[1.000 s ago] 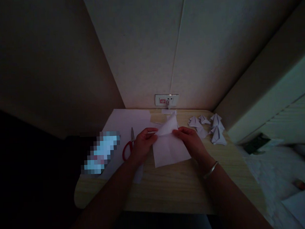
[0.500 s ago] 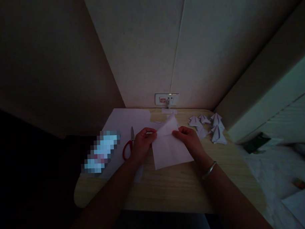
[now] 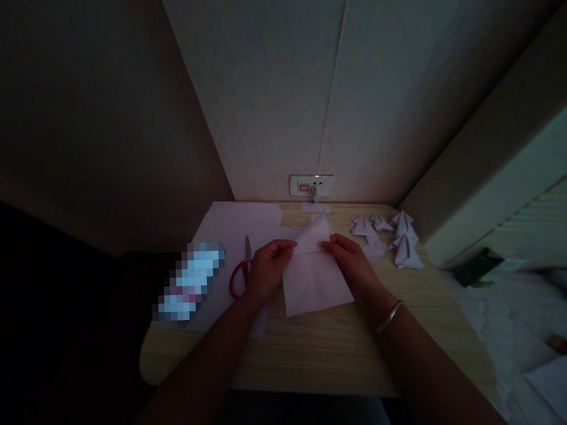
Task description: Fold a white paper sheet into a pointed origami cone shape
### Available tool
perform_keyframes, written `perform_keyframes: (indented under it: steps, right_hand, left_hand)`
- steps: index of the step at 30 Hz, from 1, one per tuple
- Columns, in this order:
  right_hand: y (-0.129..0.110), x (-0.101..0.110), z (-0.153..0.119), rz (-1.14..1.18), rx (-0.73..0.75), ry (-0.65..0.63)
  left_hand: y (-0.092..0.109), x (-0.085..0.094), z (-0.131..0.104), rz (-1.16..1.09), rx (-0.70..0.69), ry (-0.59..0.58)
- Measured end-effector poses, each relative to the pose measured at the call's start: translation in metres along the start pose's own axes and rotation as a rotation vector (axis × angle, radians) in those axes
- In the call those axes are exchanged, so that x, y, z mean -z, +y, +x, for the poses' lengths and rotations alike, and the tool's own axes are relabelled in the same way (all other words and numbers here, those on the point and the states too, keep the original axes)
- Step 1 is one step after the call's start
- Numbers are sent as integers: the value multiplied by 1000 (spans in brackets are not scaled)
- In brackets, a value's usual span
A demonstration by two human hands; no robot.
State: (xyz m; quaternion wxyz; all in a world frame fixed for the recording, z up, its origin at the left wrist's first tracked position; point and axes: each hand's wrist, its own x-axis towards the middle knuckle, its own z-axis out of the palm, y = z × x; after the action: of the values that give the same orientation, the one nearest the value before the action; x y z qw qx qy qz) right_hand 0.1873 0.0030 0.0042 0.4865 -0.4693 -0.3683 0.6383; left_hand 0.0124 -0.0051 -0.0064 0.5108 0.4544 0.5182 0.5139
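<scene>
Both hands pinch a partly folded sheet of white paper (image 3: 316, 279) above the wooden table. Its top comes to a point, with a crease running across below it. My left hand (image 3: 270, 265) grips the left end of that crease between thumb and fingers. At the right end, my right hand (image 3: 347, 253) is closed on the paper in the same way. Scissors with red handles (image 3: 239, 280) lie just left of my left hand, partly covered by it. To the right of my right hand sit several folded paper pieces (image 3: 407, 251), shaped like small layered trees.
White paper sheets (image 3: 246, 217) cover the table's left side, with a pixelated lit phone (image 3: 193, 281) on them. A wall socket (image 3: 312, 185) with a plug is behind the table (image 3: 317, 366). More paper (image 3: 561, 382) lies on the pale surface at right.
The paper's lower right corner has drawn slightly inward to the left. Both hands keep their hold at the crease, and the view has shifted a little.
</scene>
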Motion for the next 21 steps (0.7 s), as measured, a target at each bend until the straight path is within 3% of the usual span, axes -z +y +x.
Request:
perform_keyframes:
  steps: [15, 21]
  right_hand:
    - [6, 5, 5, -71, 106, 91]
    - [5, 3, 5, -61, 138, 114]
  left_hand:
    - [1, -1, -1, -33, 16, -2]
    - [6, -1, -5, -56, 85, -73]
